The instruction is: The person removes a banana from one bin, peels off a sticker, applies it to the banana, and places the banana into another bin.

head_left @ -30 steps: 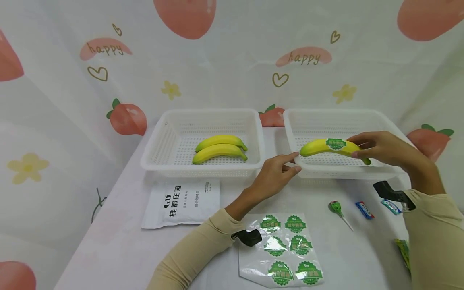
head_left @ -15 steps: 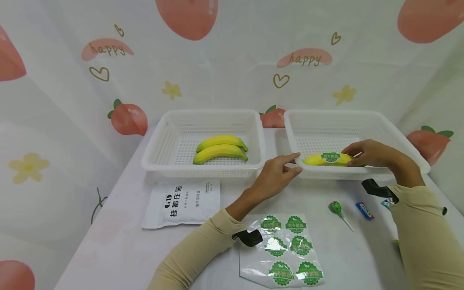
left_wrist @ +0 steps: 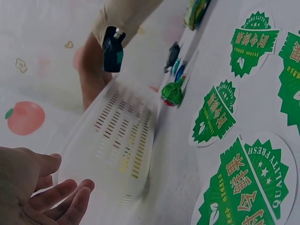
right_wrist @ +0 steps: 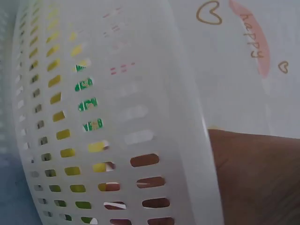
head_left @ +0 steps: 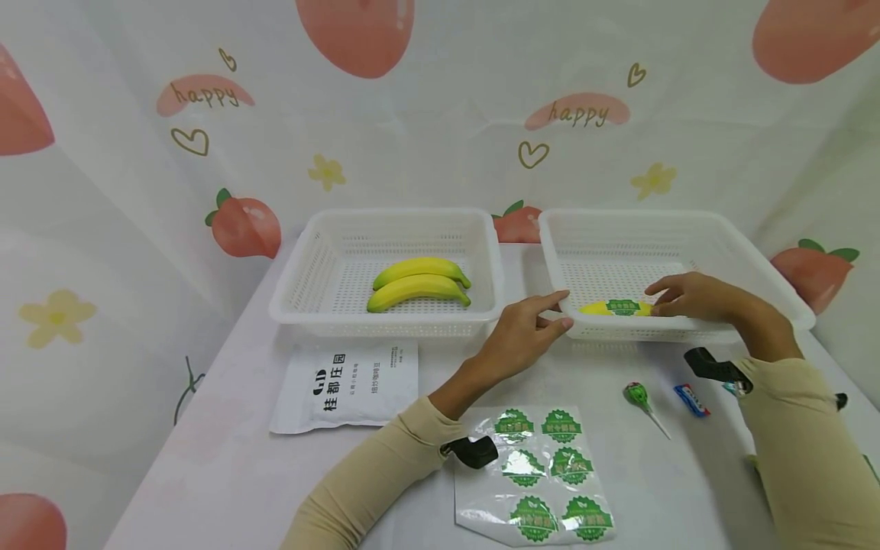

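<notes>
My left hand [head_left: 519, 332] holds the near left corner of the right-hand white plastic basket [head_left: 619, 327], index finger at the rim and thumb lower. In the left wrist view its fingers are loosely bent at the basket edge. Inside that basket lies a yellow banana [head_left: 596, 309] with a green sticker [head_left: 622, 307], its lower part hidden by the front wall. Over the banana's right end is my right hand [head_left: 701, 298], thumb and index spread apart. In the right wrist view yellow and green show through the slots of the basket wall [right_wrist: 164, 93].
A second basket [head_left: 385, 316] on the left holds two bananas [head_left: 418, 289]. In front lie a white pouch [head_left: 351, 386] and a sheet of green stickers [head_left: 481, 489]. A lollipop [head_left: 638, 395] and a small blue-wrapped candy [head_left: 691, 400] lie near the right sleeve.
My right hand has lowered the banana from above the rim into the right basket, and its fingers have loosened around it. The left hand has stayed at the corner.
</notes>
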A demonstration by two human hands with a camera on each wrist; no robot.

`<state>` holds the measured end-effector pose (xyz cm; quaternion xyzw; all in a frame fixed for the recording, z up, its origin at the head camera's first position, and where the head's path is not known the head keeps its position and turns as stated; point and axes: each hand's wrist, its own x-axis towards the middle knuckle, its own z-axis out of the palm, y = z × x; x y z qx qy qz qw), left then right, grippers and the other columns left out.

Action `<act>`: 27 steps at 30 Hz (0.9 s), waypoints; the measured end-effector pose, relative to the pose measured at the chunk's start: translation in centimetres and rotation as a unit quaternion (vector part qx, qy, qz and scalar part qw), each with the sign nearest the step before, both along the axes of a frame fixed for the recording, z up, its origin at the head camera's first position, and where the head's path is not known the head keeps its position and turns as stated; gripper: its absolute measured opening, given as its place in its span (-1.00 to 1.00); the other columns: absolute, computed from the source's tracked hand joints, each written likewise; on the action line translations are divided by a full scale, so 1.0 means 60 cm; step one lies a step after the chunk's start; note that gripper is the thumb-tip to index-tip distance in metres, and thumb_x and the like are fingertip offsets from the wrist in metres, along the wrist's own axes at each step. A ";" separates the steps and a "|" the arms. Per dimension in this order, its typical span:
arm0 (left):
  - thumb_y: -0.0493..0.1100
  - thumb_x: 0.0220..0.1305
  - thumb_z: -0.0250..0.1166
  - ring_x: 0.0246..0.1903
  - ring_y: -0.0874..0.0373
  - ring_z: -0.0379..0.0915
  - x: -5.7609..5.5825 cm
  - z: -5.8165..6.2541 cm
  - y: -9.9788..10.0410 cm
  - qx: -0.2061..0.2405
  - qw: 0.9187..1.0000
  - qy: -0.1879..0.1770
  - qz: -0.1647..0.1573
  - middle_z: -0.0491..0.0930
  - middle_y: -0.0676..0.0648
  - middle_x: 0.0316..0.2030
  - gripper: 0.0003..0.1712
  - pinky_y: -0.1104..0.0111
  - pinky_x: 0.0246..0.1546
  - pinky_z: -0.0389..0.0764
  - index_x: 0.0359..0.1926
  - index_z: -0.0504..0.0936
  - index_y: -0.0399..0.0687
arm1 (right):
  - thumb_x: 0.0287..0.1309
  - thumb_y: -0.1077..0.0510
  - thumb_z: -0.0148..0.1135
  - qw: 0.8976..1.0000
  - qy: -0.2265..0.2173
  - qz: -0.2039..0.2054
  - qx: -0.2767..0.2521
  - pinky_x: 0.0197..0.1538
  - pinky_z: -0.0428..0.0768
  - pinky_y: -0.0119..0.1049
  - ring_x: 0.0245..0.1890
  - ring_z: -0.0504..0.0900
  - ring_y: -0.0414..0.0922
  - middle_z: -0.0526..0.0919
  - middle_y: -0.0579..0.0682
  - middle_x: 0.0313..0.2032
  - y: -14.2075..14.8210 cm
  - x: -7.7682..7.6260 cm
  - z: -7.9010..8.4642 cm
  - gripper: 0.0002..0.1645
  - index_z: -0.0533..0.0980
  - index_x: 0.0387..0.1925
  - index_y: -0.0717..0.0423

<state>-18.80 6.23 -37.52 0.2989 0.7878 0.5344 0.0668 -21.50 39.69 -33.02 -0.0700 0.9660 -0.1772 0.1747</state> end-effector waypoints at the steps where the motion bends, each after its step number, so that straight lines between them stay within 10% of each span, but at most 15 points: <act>1: -0.11 0.55 0.31 -0.01 0.24 0.75 0.000 0.000 0.000 0.001 1.000 -0.001 0.000 0.64 -0.08 0.22 -0.38 0.55 -0.11 0.65 0.54 0.44 -0.04 | 0.45 0.06 0.28 1.000 0.012 0.000 0.005 0.03 0.56 0.29 0.12 0.57 0.44 0.64 0.52 0.10 -0.003 0.003 0.002 -0.38 0.46 0.29 0.46; 19: 0.03 0.60 0.23 0.05 0.19 0.71 0.014 0.002 -0.019 -0.038 0.999 0.001 -0.028 0.59 -0.10 0.32 -0.32 0.52 -0.05 0.65 0.61 0.33 0.01 | 0.59 -0.21 0.07 0.991 0.130 -0.013 -0.041 0.16 0.44 0.57 0.31 0.42 0.49 0.48 0.47 0.35 -0.091 0.119 -0.007 -0.31 0.52 0.38 0.23; 27: -0.01 0.61 0.22 0.21 0.14 0.62 0.065 0.000 -0.084 -0.113 0.979 0.164 -0.053 0.53 -0.08 0.37 -0.38 0.45 0.18 0.60 0.55 0.38 -0.08 | 0.57 -0.12 0.13 0.976 0.210 -0.002 -0.047 0.13 0.39 0.58 0.28 0.44 0.53 0.56 0.49 0.27 -0.094 0.136 -0.036 -0.41 0.56 0.33 0.22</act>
